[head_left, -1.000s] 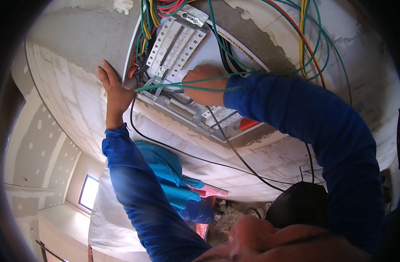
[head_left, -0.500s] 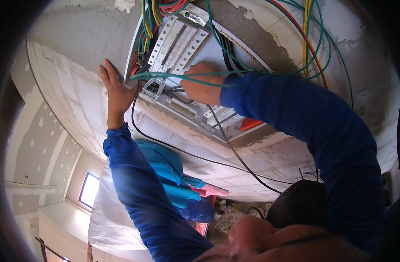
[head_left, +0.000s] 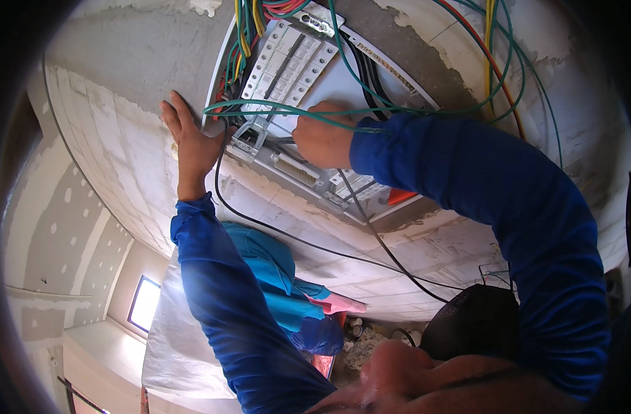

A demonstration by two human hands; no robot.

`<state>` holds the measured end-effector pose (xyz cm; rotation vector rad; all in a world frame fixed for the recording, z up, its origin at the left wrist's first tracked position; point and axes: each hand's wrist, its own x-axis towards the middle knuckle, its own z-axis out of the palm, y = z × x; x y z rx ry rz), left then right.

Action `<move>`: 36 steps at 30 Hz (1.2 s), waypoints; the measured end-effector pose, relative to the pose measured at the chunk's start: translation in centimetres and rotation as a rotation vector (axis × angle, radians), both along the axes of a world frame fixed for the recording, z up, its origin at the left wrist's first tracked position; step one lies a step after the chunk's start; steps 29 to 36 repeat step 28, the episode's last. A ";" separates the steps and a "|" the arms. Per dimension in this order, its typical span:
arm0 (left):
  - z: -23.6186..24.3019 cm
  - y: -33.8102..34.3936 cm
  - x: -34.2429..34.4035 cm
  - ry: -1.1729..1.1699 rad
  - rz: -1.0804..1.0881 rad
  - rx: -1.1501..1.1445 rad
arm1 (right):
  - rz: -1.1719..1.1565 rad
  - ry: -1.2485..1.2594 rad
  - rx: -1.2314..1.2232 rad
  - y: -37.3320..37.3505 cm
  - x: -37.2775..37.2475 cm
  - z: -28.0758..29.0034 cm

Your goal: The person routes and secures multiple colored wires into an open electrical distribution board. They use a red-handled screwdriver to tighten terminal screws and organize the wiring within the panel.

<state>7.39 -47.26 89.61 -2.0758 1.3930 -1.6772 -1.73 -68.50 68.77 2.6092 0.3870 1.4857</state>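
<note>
An open electrical distribution box (head_left: 327, 62) set into the wall holds a row of white circuit breakers (head_left: 285, 65). My left hand (head_left: 195, 145) rests at the box's left edge, fingers extended against the wall and thumb toward a black cable (head_left: 222, 183). Inside the box, below the breakers, my right hand (head_left: 322, 138) is closed, its fingertips hidden behind the back of the hand. Dark wires run beside it, and I cannot make out what it grips. Green wires (head_left: 288, 109) stretch across the box in front of my right hand and wrist.
Yellow, red and green wires (head_left: 498, 69) hang at the upper right, and a coloured bundle (head_left: 243, 31) enters the box at upper left. Beneath are a grey terminal strip (head_left: 296, 169), an orange piece (head_left: 400, 196), blue cloth (head_left: 264, 255) and a black bag (head_left: 477, 324).
The whole view has shifted slightly, with the box a little farther right. The left ends of the green wires sit higher against the breakers. Both hands keep nearly the same places.
</note>
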 end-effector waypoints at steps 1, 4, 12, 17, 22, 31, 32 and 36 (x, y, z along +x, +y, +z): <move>0.0 0.0 0.1 -0.006 0.007 -0.001 | -0.008 -0.012 -0.007 0.1 0.2 0.1; 0.1 -0.1 0.4 -0.007 -0.009 0.010 | 0.003 -0.070 -0.017 0.5 0.6 0.4; -0.3 -0.2 0.4 -0.055 0.060 -0.027 | 0.004 0.042 0.026 1.1 -0.2 1.5; 0.0 -0.6 0.1 0.037 0.047 -0.076 | 0.235 0.197 0.464 0.1 -1.8 1.5; -0.5 -0.8 -0.4 0.009 0.073 -0.076 | 0.314 0.265 0.604 0.2 -2.2 1.6; -0.8 -1.0 -0.9 0.021 0.056 -0.091 | 0.298 0.410 0.635 0.0 -2.2 2.2; -0.8 -1.0 -0.9 0.021 0.056 -0.091 | 0.298 0.410 0.635 0.0 -2.2 2.2; -0.8 -1.0 -0.9 0.021 0.056 -0.091 | 0.298 0.410 0.635 0.0 -2.2 2.2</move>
